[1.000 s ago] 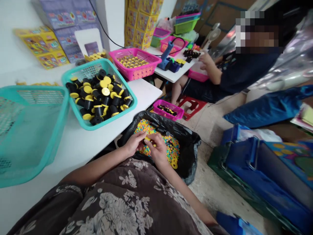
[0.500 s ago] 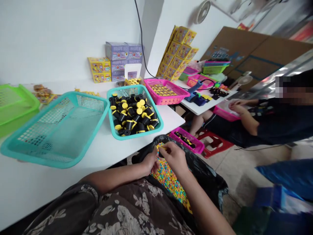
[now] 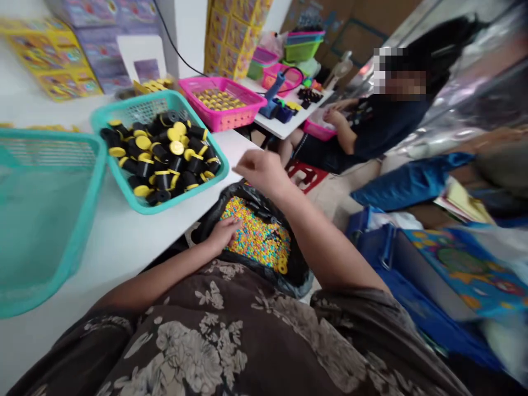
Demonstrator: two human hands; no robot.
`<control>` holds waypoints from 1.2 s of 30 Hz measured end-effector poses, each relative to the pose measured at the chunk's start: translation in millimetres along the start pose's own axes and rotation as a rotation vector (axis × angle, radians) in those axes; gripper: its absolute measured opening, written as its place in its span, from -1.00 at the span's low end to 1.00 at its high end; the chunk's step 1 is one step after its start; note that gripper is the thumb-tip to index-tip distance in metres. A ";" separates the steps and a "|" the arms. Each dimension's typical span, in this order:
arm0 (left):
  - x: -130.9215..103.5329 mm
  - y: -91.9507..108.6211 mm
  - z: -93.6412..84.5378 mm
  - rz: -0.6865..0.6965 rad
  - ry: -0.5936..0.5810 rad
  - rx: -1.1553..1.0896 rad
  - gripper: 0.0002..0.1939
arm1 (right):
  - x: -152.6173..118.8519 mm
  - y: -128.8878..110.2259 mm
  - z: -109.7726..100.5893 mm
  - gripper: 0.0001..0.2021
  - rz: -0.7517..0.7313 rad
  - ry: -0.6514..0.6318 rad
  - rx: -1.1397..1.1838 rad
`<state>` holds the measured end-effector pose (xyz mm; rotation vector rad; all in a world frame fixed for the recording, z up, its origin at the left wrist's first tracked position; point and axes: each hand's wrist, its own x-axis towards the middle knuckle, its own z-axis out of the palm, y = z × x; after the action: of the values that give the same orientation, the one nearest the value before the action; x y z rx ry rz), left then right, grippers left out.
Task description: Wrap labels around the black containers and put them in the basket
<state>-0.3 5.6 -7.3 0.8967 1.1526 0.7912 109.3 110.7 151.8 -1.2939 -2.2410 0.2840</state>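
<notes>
My left hand (image 3: 225,233) rests at the left side of the colourful beads (image 3: 259,234), which fill a black bag (image 3: 303,275); its fingers are curled, and what they hold, if anything, is hidden. Raised above the bag's far edge, my right hand (image 3: 264,168) has its fingers bent together near the table corner; no object can be made out in it. A yellow ring (image 3: 282,265) lies on the beads. To the left, a teal basket (image 3: 154,208) holds several black pots with yellow lids (image 3: 143,143).
An empty-looking teal basket (image 3: 88,220) stands at the left on the white table (image 3: 136,234). Behind are a pink basket (image 3: 235,118) of yellow pieces and stacked yellow boxes (image 3: 231,36). A person (image 3: 391,118) sits at the back right; blue boxes (image 3: 437,275) stand right.
My right hand has parted from my left and moved up toward the table corner. My left hand stays low by the beads. The camera view has shifted right and downward.
</notes>
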 end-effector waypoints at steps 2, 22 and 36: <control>2.3 -2.9 0.3 0.006 0.000 -0.005 -0.50 | -45.4 35.0 1.6 -0.87 0.178 -0.227 -0.177; 2.3 -8.6 1.7 0.173 0.130 0.253 -0.67 | -168.7 98.4 52.6 -0.76 0.315 -0.541 -0.266; -0.2 -2.2 0.1 0.159 0.018 0.176 -0.81 | -168.1 88.3 91.1 -0.75 0.342 -0.347 0.150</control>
<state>0.0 4.5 -9.2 1.1404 1.1912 0.8364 192.3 20.8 -19.5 -1.6427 -2.2044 0.8428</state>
